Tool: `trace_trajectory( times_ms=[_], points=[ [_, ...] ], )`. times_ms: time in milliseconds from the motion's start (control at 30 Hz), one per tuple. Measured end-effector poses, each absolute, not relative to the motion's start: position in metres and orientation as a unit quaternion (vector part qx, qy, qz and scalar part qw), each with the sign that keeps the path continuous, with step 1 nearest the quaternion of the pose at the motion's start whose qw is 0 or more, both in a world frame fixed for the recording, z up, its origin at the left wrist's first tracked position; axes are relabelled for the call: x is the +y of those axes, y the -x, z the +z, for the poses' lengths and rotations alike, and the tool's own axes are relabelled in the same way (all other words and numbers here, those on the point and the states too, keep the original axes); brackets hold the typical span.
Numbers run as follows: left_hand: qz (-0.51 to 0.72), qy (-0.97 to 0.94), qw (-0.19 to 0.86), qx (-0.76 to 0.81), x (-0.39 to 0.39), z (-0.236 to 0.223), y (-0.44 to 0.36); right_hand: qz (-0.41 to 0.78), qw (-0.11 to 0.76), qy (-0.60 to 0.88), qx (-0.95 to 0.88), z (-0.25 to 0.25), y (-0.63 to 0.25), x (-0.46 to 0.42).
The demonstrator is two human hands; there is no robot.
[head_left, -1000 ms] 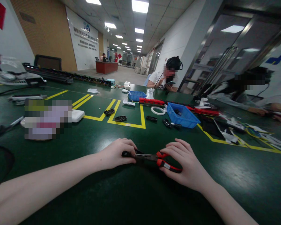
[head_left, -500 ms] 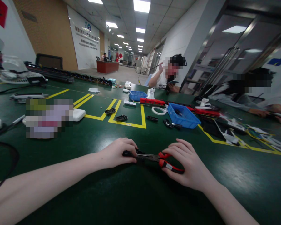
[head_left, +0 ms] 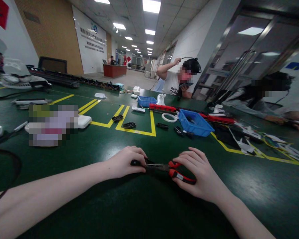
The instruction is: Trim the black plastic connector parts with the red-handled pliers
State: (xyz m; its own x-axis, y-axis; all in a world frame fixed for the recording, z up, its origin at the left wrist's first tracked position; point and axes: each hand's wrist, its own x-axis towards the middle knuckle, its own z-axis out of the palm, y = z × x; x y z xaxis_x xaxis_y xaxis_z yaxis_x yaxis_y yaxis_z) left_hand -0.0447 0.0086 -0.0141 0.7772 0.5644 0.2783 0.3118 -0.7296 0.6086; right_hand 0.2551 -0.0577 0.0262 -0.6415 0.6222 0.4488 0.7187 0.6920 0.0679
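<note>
Near the middle of the green table, my left hand (head_left: 128,162) pinches a small black part (head_left: 136,162), mostly covered by the fingers. My right hand (head_left: 199,172) is wrapped round the red and black handles of long-nose pliers (head_left: 161,167). The pliers' narrow jaws point left and reach the black part at my left fingertips. Whether the jaws grip it or only touch it cannot be made out. Beyond my hands lie similar-looking small black parts, one (head_left: 129,125) inside a yellow-taped outline and another (head_left: 162,125) to its right.
A blue bin (head_left: 195,123) with dark pieces inside stands to the right, beside a white ring (head_left: 169,117) and a red strip (head_left: 161,107). A smaller blue bin (head_left: 146,101) is farther back. A white box (head_left: 84,121) lies left. Across the table sits a person (head_left: 175,79) holding a phone.
My hands, the pliers and the black part stay almost in place. Across the table, the person has raised an arm higher towards their headgear.
</note>
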Motion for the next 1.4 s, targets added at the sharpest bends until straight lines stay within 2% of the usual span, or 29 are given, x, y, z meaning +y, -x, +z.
trace_trajectory(
  times_ms=[1400],
  points=[
    [0.232,-0.895,0.292,0.246,0.0057,-0.0082,0.0436,-0.016,0.175,0.419,-0.891,0.0256,-0.2472,-0.0651]
  ],
)
